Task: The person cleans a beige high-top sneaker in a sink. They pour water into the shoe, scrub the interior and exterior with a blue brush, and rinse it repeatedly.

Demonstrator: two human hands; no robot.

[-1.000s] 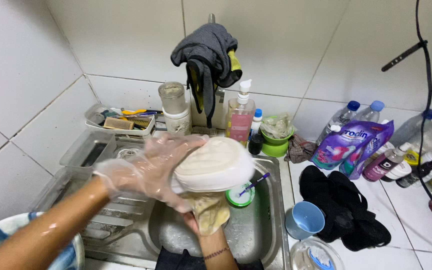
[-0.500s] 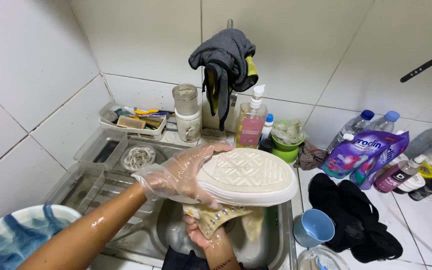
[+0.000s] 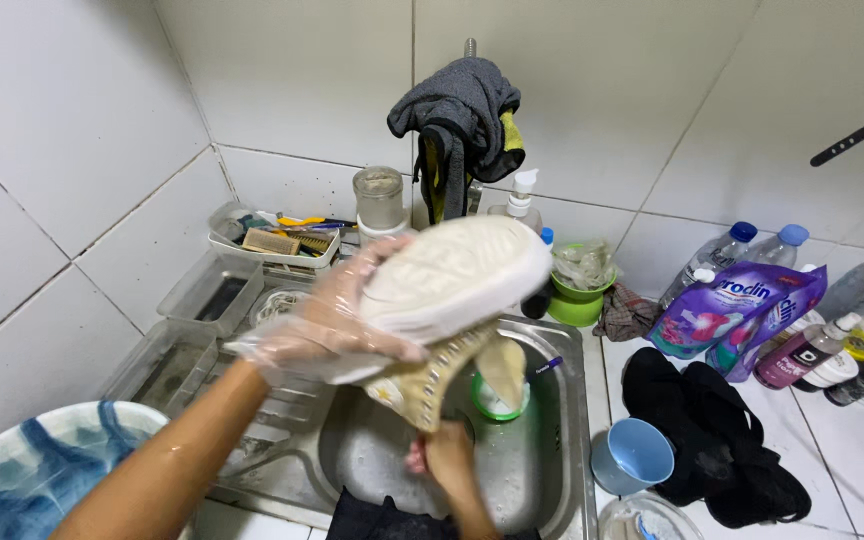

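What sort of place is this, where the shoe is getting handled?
Most likely a home washing corner. A steel sink is set against white tiled walls, with detergent pouches, bottles and scrubbing brushes around it. The gloved left hand holds a white shoe over the basin.

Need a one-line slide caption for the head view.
Gloved left hand holds a white shoe sole-up over a steel sink.

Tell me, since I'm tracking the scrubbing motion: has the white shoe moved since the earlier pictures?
Yes. The white shoe has risen and tilted, its toe now nearer the pump bottle behind the sink.
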